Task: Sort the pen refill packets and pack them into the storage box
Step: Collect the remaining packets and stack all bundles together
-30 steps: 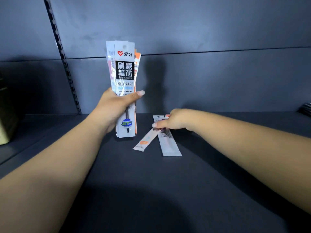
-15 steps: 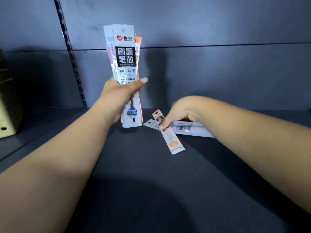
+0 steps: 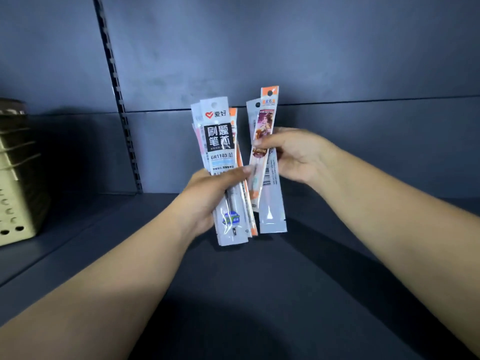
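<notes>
Both hands are up in front of the dark back panel [image 3: 285, 48], well above the shelf [image 3: 233, 281]. The left hand [image 3: 207, 193] grips a fanned stack of refill packets [image 3: 219, 152] around its lower half, thumb pressed flat across the front packet, the one with the red heart logo and black label. The packets stand upright, hang-holes on top. The right hand [image 3: 298, 154] pinches two more packets [image 3: 265, 157] near their middle: an orange-topped one in front, a white one with a barcode behind it. Those two sit just beside the stack, edges nearly touching; I cannot tell whether they actually meet.

Off to the left stands a beige perforated box [image 3: 18, 178] on the shelf, well apart from the hands, likely the storage box.

Now, handling. These look featherlight, thin plastic sleeves with a slim stiff refill inside, so they bend at the sealed ends yet hold straight along the core. Glossy film, so I would expect them to slide against each other and splay out of a loose grip. Best hold, to my eye, is mid-length across the full width, thumb clamping the front, just as the left hand has it. Merging the pair into the stack looks like the step in hand, with packing not yet begun.
</notes>
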`<state>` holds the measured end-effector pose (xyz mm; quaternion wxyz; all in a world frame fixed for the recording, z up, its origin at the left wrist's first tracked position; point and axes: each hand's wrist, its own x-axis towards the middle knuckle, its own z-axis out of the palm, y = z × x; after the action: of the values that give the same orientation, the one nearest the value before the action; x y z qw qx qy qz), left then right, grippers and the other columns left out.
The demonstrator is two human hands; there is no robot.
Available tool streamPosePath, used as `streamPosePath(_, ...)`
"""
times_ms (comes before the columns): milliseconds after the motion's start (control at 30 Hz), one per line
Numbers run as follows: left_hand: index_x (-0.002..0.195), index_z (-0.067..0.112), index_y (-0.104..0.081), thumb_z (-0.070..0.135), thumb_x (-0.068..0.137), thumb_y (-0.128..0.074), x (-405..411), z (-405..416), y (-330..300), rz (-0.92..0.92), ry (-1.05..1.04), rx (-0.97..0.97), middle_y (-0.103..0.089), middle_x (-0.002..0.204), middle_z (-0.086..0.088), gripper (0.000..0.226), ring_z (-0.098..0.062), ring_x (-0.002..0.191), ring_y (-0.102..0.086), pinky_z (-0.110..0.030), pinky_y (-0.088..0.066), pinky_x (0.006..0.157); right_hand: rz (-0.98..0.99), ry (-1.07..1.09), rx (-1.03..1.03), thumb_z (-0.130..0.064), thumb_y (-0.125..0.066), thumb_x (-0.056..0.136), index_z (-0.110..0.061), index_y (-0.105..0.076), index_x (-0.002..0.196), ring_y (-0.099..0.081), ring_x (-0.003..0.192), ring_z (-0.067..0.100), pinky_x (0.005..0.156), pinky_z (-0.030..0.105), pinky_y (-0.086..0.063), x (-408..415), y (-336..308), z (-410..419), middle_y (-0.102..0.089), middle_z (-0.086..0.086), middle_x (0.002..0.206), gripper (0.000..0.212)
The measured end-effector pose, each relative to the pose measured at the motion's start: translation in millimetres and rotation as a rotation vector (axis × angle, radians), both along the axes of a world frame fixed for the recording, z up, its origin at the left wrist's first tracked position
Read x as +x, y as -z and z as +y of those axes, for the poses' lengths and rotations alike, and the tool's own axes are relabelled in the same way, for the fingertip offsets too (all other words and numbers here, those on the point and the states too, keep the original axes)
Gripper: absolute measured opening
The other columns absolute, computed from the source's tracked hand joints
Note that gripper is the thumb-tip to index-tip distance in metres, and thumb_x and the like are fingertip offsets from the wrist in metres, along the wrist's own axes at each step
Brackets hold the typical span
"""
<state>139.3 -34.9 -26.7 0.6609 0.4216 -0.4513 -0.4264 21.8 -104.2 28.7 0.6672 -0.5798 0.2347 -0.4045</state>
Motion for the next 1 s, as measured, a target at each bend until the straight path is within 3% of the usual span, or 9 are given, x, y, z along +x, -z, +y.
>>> streamPosePath(100,0.094,0.011,-0.068,0.014,0.058,-0.072,-2.1,1.1,1.8,-0.047,0.02,-0.002,-0.076,0.083,-0.005,0.036,-0.021,0.075,-0.072,-0.039,-0.058,0.072,-0.093,-0.034,0.004,0.012,-0.049,0.082,-0.004,-0.06,0.071,-0.061,0.055,0.02,0.052,0.029,-0.056,10.3,-1.1,7.4,-0.063,0.01,0.063,0.022)
streamPosePath(167,0.091,0.012,-0.067,0.014,0.058,-0.071,-1.7,1.0,1.2,-0.041,0.029,-0.004,-0.075,0.076,-0.003,0.033,-0.019,0.069,-0.071,-0.036,-0.059,0.068,-0.134,-0.062,0.021,0.01,-0.049,0.083,-0.002,-0.061,0.074,-0.063,0.054,0.019,0.052,0.029,-0.056,13.2,-1.5,10.1,-0.065,0.01,0.063,0.019)
streamPosePath(267,0.084,0.01,-0.066,0.014,0.057,-0.067,-2.3,3.5,-3.1,0.025,0.086,0.001,-0.073,0.065,-0.003,0.027,-0.016,0.058,-0.07,-0.031,-0.058,0.056,-0.138,-0.141,0.004,0.002,-0.052,0.084,-0.002,-0.06,0.086,-0.061,0.071,0.024,0.065,0.034,-0.057,8.9,-4.6,13.7,-0.063,0.014,0.081,0.009)
streamPosePath(400,0.081,0.011,-0.065,0.014,0.058,-0.064,-3.1,7.5,-5.5,0.01,0.124,-0.01,-0.072,0.061,-0.001,0.023,-0.013,0.054,-0.069,-0.027,-0.057,0.052,-0.118,-0.155,-0.047,-0.008,-0.058,0.083,-0.006,-0.062,0.086,-0.059,0.078,0.023,0.079,0.038,-0.052,0.1,-9.8,12.9,-0.063,0.01,0.083,0.005)
streamPosePath(567,0.088,0.009,-0.067,0.012,0.06,-0.066,-3.8,7.9,-4.3,-0.015,0.157,-0.015,-0.075,0.074,-0.005,0.027,-0.018,0.065,-0.071,-0.032,-0.059,0.059,-0.124,-0.186,-0.063,-0.001,-0.058,0.081,-0.001,-0.063,0.081,-0.067,0.057,0.021,0.061,0.036,-0.058,-2.5,-10.5,14.1,-0.069,0.011,0.069,0.005)
streamPosePath(700,0.085,0.009,-0.066,0.011,0.062,-0.066,-5.3,6.9,-2.1,-0.022,0.146,0.01,-0.075,0.07,-0.005,0.023,-0.018,0.062,-0.071,-0.031,-0.058,0.056,-0.118,-0.03,-0.03,-0.002,-0.049,0.087,-0.006,-0.056,0.071,-0.058,0.039,0.015,0.045,0.024,-0.053,3.5,-9.5,19.2,-0.06,0.006,0.05,0.018)
streamPosePath(800,0.081,0.012,-0.066,0.007,0.071,-0.067,-2.4,3.4,-0.1,-0.082,0.024,-0.004,-0.073,0.068,-0.001,0.011,-0.016,0.063,-0.07,-0.031,-0.058,0.061,-0.102,0.1,-0.059,-0.005,-0.039,0.092,-0.011,-0.045,0.074,-0.052,0.042,0.014,0.045,0.021,-0.048,8.6,-7.1,19.5,-0.053,0.006,0.057,0.02)
streamPosePath(900,0.093,0.01,-0.065,0.013,0.075,-0.07,3.2,0.2,-1.9,-0.214,-0.135,-0.032,-0.074,0.091,-0.007,0.019,-0.02,0.086,-0.07,-0.037,-0.056,0.081,-0.072,0.34,-0.286,-0.009,-0.033,0.092,-0.02,-0.037,0.074,-0.037,0.044,0.011,0.043,0.021,-0.035,4.5,-10.6,7.8,-0.043,0.001,0.059,0.022)
streamPosePath(1000,0.103,0.004,-0.063,0.014,0.075,-0.07,4.1,1.0,-5.1,-0.222,-0.169,-0.073,-0.072,0.1,-0.01,0.03,-0.018,0.093,-0.07,-0.032,-0.056,0.081,-0.087,0.465,-0.503,-0.014,-0.042,0.09,-0.025,-0.035,0.074,-0.035,0.053,0.011,0.052,0.024,-0.029,-3.3,-17.0,-1.7,-0.039,-0.002,0.065,0.021)
